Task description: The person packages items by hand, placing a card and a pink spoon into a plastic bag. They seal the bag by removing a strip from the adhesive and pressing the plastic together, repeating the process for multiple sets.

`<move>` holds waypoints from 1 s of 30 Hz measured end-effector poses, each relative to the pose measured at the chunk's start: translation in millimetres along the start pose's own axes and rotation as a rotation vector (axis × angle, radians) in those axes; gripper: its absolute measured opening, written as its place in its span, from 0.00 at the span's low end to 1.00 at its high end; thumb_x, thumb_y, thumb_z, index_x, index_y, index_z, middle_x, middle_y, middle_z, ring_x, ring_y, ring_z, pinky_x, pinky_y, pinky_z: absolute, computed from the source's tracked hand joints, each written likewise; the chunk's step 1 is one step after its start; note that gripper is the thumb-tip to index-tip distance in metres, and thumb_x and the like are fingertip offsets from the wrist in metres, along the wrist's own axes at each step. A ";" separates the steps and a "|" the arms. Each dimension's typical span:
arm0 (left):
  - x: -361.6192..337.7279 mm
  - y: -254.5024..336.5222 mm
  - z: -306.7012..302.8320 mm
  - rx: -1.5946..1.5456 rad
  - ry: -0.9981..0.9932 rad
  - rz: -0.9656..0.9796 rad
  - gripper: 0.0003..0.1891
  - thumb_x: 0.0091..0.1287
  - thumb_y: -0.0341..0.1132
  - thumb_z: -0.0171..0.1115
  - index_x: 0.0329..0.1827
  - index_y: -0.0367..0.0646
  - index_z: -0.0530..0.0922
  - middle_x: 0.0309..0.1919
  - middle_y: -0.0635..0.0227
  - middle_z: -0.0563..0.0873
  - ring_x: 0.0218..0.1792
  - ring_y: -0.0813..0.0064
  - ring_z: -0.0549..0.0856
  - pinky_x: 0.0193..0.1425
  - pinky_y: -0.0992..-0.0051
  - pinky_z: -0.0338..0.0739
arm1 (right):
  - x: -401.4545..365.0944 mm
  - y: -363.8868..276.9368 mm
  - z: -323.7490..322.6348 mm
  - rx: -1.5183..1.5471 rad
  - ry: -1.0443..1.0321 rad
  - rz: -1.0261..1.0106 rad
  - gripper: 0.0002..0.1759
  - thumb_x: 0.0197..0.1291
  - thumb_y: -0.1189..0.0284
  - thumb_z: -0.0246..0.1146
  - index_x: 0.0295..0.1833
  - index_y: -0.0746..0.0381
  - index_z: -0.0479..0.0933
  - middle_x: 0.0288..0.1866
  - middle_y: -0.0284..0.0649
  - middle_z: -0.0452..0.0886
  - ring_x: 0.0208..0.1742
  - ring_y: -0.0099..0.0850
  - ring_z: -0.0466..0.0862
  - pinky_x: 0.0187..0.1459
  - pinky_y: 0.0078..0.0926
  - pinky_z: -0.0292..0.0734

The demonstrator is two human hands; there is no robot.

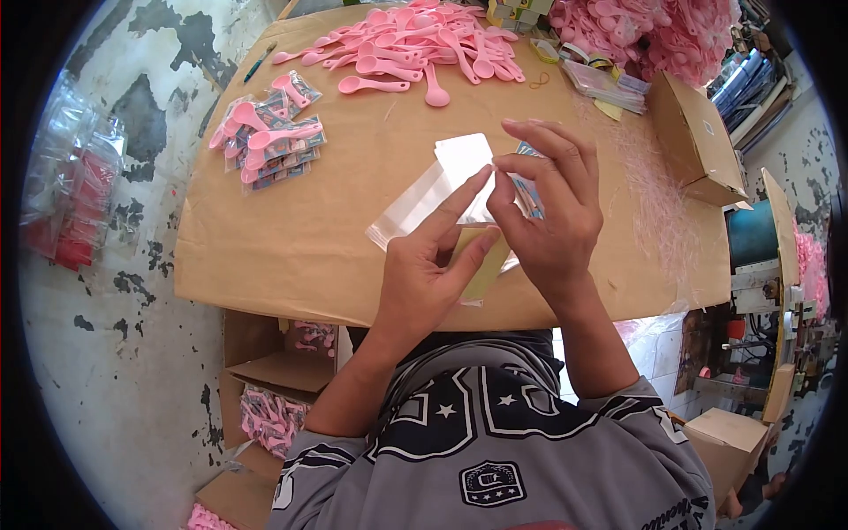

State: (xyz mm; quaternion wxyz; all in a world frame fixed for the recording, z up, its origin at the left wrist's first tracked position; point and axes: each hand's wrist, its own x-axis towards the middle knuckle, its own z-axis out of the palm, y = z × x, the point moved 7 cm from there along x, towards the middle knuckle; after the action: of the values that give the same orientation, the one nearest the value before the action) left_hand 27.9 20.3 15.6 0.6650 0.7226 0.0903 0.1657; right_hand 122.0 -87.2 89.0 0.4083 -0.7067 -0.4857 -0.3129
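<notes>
My left hand (428, 269) is over the table's front middle, index finger and thumb stretched apart, the other fingers curled under. Its index finger lies along a white sheet (462, 152); the thumb tip is by a yellowish flat piece (481, 274). My right hand (556, 203) pinches thumb and index together at the sheet's right edge, its other fingers raised. What is in that pinch is too small to make out. Clear plastic bags (395, 216) lie beneath the sheet. Partly hidden behind my right hand is a blue printed card (533, 196).
Pink spoons (415, 40) are heaped at the back of the brown-covered table (291, 252). Packed spoons with printed cards (269, 141) are stacked at the left, near a pen (259, 64). A cardboard box (698, 137) and clear plastic strands (658, 190) are at the right.
</notes>
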 end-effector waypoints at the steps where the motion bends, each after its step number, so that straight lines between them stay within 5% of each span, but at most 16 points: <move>1: -0.1 -0.3 1.0 0.012 -0.002 0.007 0.34 0.78 0.27 0.68 0.85 0.44 0.68 0.31 0.76 0.89 0.28 0.94 0.70 0.32 0.87 0.62 | 0.1 2.5 -1.1 0.037 0.014 0.022 0.11 0.52 0.82 0.73 0.43 0.63 0.85 0.61 0.43 0.87 0.64 0.47 0.84 0.65 0.44 0.78; 4: -0.1 -2.4 5.3 -0.079 0.000 0.009 0.33 0.78 0.29 0.68 0.85 0.45 0.68 0.31 0.71 0.88 0.32 0.91 0.78 0.36 0.85 0.70 | -0.1 21.1 -13.6 0.125 0.099 0.160 0.09 0.57 0.85 0.69 0.43 0.64 0.83 0.59 0.46 0.88 0.60 0.45 0.87 0.62 0.42 0.82; 5: 0.3 -5.9 6.4 -0.142 0.004 0.017 0.33 0.78 0.28 0.68 0.84 0.42 0.68 0.38 0.64 0.91 0.37 0.88 0.83 0.40 0.86 0.75 | -0.1 30.4 -19.8 0.150 0.136 0.218 0.09 0.59 0.86 0.67 0.44 0.64 0.82 0.59 0.48 0.88 0.58 0.44 0.88 0.61 0.41 0.83; 8: 0.6 -4.4 1.1 -0.336 0.041 -0.087 0.28 0.79 0.28 0.67 0.80 0.37 0.71 0.50 0.51 0.94 0.48 0.77 0.91 0.51 0.80 0.85 | -4.4 74.3 -36.8 0.732 0.447 0.499 0.10 0.65 0.89 0.60 0.45 0.65 0.81 0.52 0.47 0.88 0.54 0.35 0.90 0.59 0.34 0.84; 11: 3.1 -9.4 -7.3 -0.430 0.112 -0.123 0.23 0.79 0.30 0.66 0.74 0.34 0.75 0.54 0.48 0.92 0.53 0.71 0.92 0.55 0.73 0.89 | -12.5 92.7 -51.2 0.951 0.468 0.609 0.11 0.68 0.89 0.54 0.46 0.66 0.80 0.43 0.41 0.86 0.47 0.24 0.87 0.49 0.24 0.82; 15: 8.2 -14.6 -13.8 -0.507 0.166 -0.028 0.17 0.79 0.31 0.66 0.66 0.34 0.79 0.61 0.47 0.89 0.56 0.71 0.91 0.54 0.72 0.90 | -41.6 82.9 -28.9 1.012 0.101 0.750 0.13 0.72 0.83 0.52 0.50 0.67 0.83 0.38 0.34 0.83 0.32 0.14 0.74 0.31 0.11 0.65; 19: 9.8 -12.5 -12.8 -0.529 0.142 0.000 0.16 0.80 0.31 0.66 0.66 0.36 0.81 0.57 0.57 0.90 0.50 0.77 0.91 0.41 0.78 0.91 | -45.2 43.1 8.1 0.795 -0.270 0.722 0.09 0.73 0.78 0.63 0.54 0.66 0.85 0.40 0.31 0.84 0.34 0.12 0.75 0.32 0.12 0.68; 25: 9.8 -17.0 -16.5 -0.481 0.141 0.028 0.17 0.79 0.30 0.67 0.67 0.33 0.81 0.53 0.58 0.91 0.53 0.76 0.91 0.58 0.76 0.85 | -53.5 39.7 29.2 0.945 -0.323 0.781 0.09 0.74 0.74 0.69 0.54 0.65 0.85 0.42 0.30 0.86 0.39 0.13 0.81 0.36 0.15 0.74; 30: 8.5 -18.2 -22.1 -0.470 0.114 -0.041 0.14 0.79 0.28 0.66 0.63 0.32 0.82 0.49 0.56 0.93 0.51 0.75 0.92 0.56 0.74 0.87 | -47.2 41.0 20.5 0.998 -0.368 0.844 0.07 0.75 0.75 0.68 0.54 0.64 0.85 0.42 0.31 0.87 0.40 0.14 0.82 0.39 0.15 0.76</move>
State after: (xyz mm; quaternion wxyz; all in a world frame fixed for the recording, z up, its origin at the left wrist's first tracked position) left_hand 29.5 45.7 -0.1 0.8120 0.5354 0.1012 0.2093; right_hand 145.9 -97.5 28.6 0.6835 -0.6044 -0.3161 0.2601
